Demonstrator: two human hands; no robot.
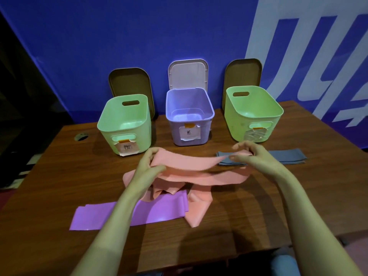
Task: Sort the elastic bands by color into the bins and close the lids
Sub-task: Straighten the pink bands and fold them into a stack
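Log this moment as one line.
left hand + right hand: hold pink band | purple band: on table | grey-blue bands: folded, right | bins: empty, lids open

Your left grip (148, 169) and right grip (252, 158) are bare. Your left forearm (111, 226) and right forearm (310, 216) are bare too, as far up as they show. Dim blue cloth (282, 262) covers your lap at the lower edge.

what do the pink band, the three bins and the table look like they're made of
Pink band: thin rubber or latex sheet by the look, matte with faint sheen; it sags and folds limply.
Left green bin, purple bin, right green bin: moulded plastic, smooth, slightly glossy; one-piece walls, rolled rims.
Table: brown wood grain, semi-matte; solid wood or laminate, cannot tell.
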